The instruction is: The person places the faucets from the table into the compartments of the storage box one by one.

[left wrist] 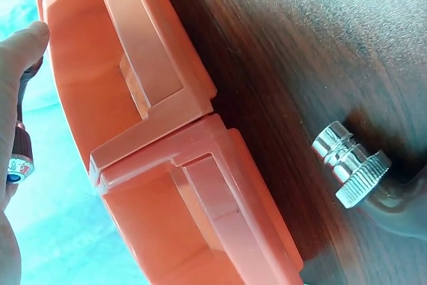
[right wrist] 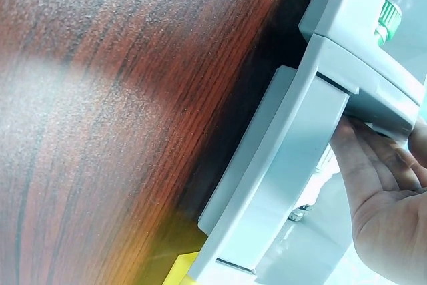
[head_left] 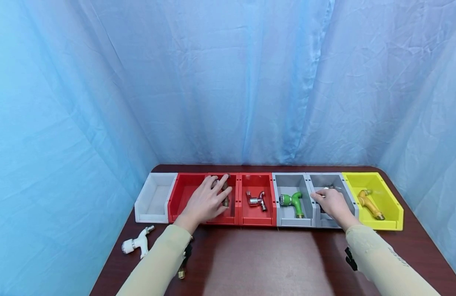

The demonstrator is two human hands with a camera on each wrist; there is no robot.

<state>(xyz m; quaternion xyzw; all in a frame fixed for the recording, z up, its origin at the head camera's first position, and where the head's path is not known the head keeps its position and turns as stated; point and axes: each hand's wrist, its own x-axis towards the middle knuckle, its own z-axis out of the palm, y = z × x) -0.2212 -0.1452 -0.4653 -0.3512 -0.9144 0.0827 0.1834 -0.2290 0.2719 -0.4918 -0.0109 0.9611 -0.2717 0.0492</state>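
Observation:
My left hand [head_left: 207,200] reaches over the red bins with its fingers spread. A dark bronze tap [left wrist: 21,141] shows between its thumb and fingers in the left wrist view, over the third bin from the left. My right hand [right wrist: 387,211] is inside the right grey bin [right wrist: 293,158], fingers curled close to the wall it shares with the other grey bin. A tap with white parts [right wrist: 319,181] lies in that bin, partly hidden by the hand. I cannot tell whether the right fingers grip anything.
A chrome tap [head_left: 256,200], a green tap [head_left: 295,201] and a yellow tap [head_left: 369,204] lie in red, grey and yellow bins. A white bin [head_left: 155,197] ends the row at left. A white tap [head_left: 137,242] and a dark tap [left wrist: 393,198] lie on the table before the bins.

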